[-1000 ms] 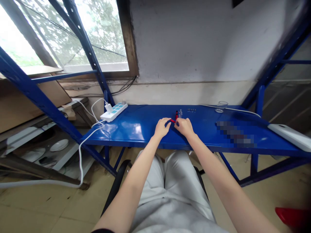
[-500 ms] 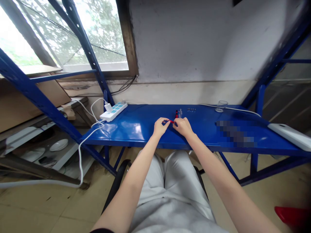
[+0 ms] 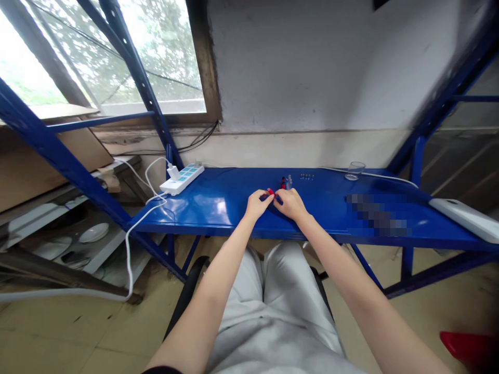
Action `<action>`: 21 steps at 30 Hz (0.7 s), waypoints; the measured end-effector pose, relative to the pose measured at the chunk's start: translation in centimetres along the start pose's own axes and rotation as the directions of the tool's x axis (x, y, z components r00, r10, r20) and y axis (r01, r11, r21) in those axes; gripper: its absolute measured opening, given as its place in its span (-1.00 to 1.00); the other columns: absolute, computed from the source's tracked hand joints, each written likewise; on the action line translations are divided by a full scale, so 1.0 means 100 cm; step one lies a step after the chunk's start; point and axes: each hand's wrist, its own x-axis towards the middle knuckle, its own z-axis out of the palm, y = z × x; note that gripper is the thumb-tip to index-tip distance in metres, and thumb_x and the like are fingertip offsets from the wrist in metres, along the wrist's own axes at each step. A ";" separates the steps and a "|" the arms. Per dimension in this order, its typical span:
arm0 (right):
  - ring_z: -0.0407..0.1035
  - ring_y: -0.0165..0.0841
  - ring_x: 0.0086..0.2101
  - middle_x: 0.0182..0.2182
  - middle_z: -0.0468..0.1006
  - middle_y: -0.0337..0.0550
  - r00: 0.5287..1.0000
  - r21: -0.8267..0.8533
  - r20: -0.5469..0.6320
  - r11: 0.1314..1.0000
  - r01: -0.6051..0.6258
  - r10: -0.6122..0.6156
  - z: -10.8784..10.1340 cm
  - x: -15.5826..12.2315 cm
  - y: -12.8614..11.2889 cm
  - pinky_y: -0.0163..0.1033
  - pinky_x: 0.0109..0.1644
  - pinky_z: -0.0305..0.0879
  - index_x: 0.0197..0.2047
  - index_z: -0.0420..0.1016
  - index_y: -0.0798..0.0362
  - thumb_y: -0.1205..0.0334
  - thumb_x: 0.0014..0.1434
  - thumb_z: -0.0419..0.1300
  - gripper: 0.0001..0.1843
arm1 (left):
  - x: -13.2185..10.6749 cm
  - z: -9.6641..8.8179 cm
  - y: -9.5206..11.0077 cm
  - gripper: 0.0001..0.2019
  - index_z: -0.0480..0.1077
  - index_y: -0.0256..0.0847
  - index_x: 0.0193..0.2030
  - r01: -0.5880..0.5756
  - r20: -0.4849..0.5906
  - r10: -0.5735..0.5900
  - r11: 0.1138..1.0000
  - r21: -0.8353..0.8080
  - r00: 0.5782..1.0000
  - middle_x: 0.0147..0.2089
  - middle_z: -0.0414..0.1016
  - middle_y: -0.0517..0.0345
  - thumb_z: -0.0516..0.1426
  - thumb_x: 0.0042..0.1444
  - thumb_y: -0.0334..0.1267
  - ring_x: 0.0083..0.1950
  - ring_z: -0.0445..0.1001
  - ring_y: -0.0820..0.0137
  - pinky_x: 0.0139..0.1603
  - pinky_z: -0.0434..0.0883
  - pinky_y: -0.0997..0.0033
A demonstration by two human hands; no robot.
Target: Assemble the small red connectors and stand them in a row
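Between my fingertips is a small red piece (image 3: 271, 191), too small to name more exactly. My left hand (image 3: 257, 204) pinches it from the left. The fingers of my right hand (image 3: 290, 202) are closed at its right end, close to the left fingertips. Just beyond my right hand, a small red item (image 3: 283, 182) stands on the blue table (image 3: 234, 182). A clear, bottle-like item (image 3: 289, 182) stands right beside it. Farther back lie several tiny metallic parts (image 3: 306, 176) in a row.
A white power strip (image 3: 182, 178) with a plug and cable lies at the table's left. At the right are a clear glass (image 3: 355, 171), a blurred-out dark object (image 3: 378, 214) and a white flat object (image 3: 465, 218). Blue metal posts frame both sides.
My right hand has shifted slightly left, nearer my left hand. The red piece has turned and shows more above the left fingertips.
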 end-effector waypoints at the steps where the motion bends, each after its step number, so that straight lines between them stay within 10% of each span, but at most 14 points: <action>1: 0.29 -0.34 -0.44 -0.49 0.47 -0.11 1.000 0.002 -0.012 1.000 0.010 -0.010 0.001 0.000 0.000 -0.24 -0.28 -0.07 -0.35 0.36 0.12 0.23 0.18 -0.05 -0.78 | 0.000 0.000 0.000 -0.86 0.45 -0.26 -0.36 0.006 0.006 -0.006 1.000 -0.004 1.000 -0.31 0.50 0.09 0.15 -0.01 -0.23 -0.28 0.43 0.42 -0.19 0.34 0.42; 21: 0.29 -0.34 -0.42 -0.42 0.47 -0.09 0.998 0.008 -0.014 0.998 0.062 -0.062 0.001 -0.002 0.000 -0.24 -0.26 0.03 -0.30 0.39 0.12 0.26 0.19 -0.05 -0.78 | 0.001 0.001 -0.001 -0.78 0.45 -0.30 -0.43 0.084 0.050 -0.079 0.990 -0.114 0.996 -0.41 0.50 0.09 0.16 -0.06 -0.14 -0.35 0.42 0.41 -0.27 0.32 0.44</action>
